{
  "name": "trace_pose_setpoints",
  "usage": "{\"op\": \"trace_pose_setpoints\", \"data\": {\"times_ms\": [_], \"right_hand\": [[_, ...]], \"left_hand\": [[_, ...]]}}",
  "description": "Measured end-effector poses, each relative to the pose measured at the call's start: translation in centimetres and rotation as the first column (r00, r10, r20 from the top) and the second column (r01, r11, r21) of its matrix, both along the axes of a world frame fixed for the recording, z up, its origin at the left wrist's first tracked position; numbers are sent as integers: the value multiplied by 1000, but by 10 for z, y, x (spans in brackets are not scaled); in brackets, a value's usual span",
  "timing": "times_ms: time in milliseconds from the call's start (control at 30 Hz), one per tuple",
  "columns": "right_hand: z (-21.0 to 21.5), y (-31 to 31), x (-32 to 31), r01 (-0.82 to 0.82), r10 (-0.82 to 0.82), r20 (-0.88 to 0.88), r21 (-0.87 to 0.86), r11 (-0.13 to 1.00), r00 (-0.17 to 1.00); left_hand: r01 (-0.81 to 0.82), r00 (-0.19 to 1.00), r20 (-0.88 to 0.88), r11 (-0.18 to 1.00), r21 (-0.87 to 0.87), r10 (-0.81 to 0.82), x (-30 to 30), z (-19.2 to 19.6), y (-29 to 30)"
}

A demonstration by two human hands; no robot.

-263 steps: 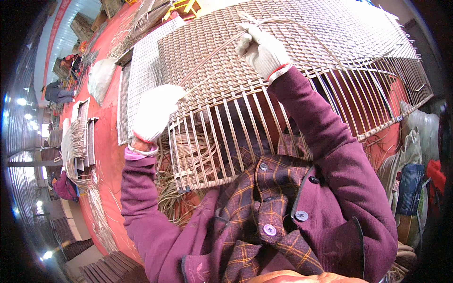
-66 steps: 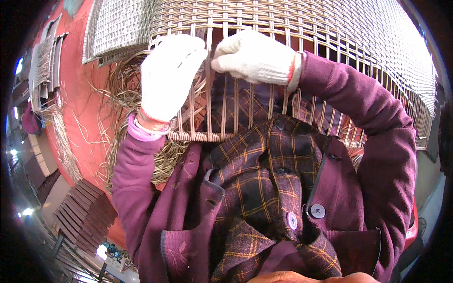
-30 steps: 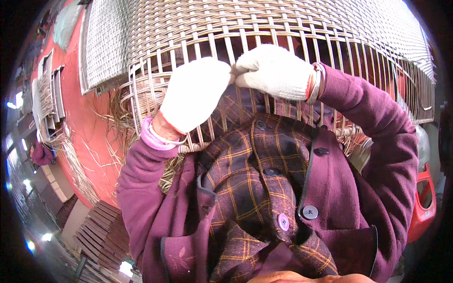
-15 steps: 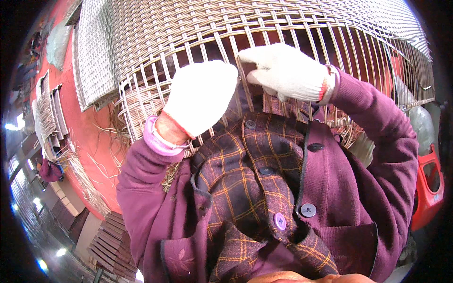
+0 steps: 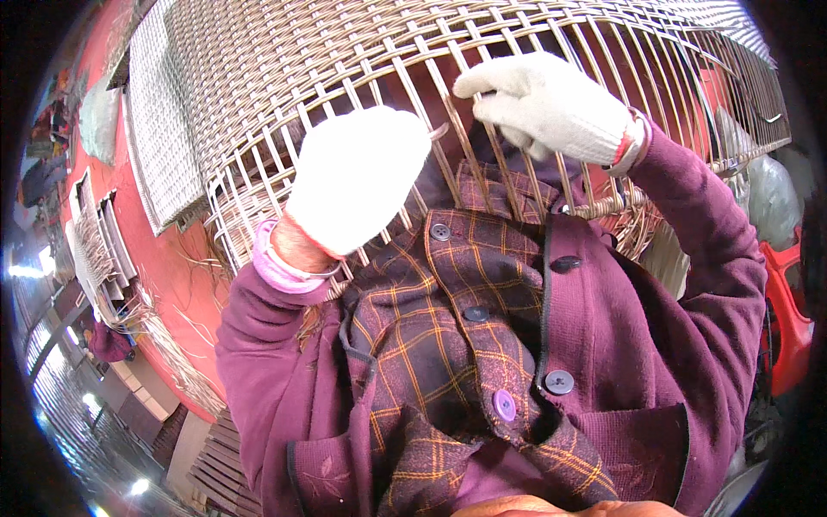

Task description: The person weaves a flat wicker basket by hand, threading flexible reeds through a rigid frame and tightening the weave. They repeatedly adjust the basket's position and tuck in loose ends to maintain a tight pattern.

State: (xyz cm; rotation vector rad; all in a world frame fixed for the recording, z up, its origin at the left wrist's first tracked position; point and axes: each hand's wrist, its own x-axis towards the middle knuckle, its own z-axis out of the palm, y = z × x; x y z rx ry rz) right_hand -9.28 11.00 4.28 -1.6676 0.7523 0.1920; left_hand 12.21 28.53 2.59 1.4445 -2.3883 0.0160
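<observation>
A wicker panel [image 5: 284, 77] of flat brownish-grey strands lies in front of me, tightly woven on its far part. Loose, spaced upright strands [image 5: 603, 65] run along its near side to a wrapped rim [image 5: 599, 207]. My left hand [image 5: 357, 177], in a white knit glove, is closed over the uprights left of centre. A short pale strand tip [image 5: 440, 131] pokes out by its fingertips; the rest is hidden. My right hand [image 5: 547, 108], gloved likewise, hovers over the uprights to the right. Its forefinger and thumb are stretched out with a narrow gap between them.
Cut strands [image 5: 172, 353] lie on the red floor covering [image 5: 189, 293] at left, near another woven piece [image 5: 95, 237]. A red plastic stool [image 5: 786, 319] stands at right, below a clear plastic bag [image 5: 773, 191]. Stacked brown slats [image 5: 226, 465] sit at lower left.
My right hand has moved up and right, its finger gap narrowing. The left hand has shifted slightly left, and a strand tip now shows beside it. The whole view has shifted a little.
</observation>
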Motion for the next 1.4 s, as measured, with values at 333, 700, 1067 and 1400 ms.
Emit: {"op": "trace_pose_setpoints", "data": {"times_ms": [333,700,1067,1400], "right_hand": [[-12,-22,2,-269,271,59,-41,962,961],[-24,-20,-10,-250,246,-77,-55,967,966],[5,-43,-49,-157,142,394,7,987,908],[-54,-51,-45,-352,447,71,-510,785,892]], "left_hand": [[-255,952,-140,959,123,271,-25,-2,-9],[-125,988,118,975,184,104,-27,-22,-31],[59,517,-601,676,735,609,-46,13,-50],[-22,1000,13,999,48,21,-65,-32,-70]]}}
